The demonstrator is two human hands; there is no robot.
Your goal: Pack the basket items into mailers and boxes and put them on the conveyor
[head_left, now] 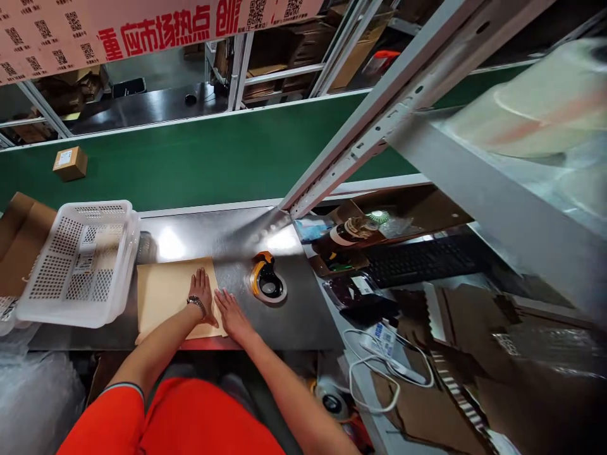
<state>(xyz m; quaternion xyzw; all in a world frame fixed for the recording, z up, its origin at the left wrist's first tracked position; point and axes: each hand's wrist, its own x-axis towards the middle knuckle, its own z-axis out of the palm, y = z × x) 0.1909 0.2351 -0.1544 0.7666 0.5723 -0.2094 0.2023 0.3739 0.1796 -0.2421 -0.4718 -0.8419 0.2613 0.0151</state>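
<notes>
A flat tan paper mailer (164, 294) lies on the metal table, close to its front edge. My left hand (202, 294) rests flat on the right part of the mailer, fingers stretched out and pointing away from me. Beside it, my right hand (234, 314) lies with straight fingers at the mailer's right edge, partly over the tabletop. Neither hand grips anything. To the right of my hands stands an orange and black tape dispenser (268, 278) with a roll of tape, touched by neither hand.
White plastic baskets (76, 265) are stacked at the left. Behind the table (303, 303) runs a green conveyor belt (213, 148) carrying a small carton (70, 163). A metal post (351, 151) slants up on the right, near a keyboard (422, 260), cables and flattened cardboard (512, 404).
</notes>
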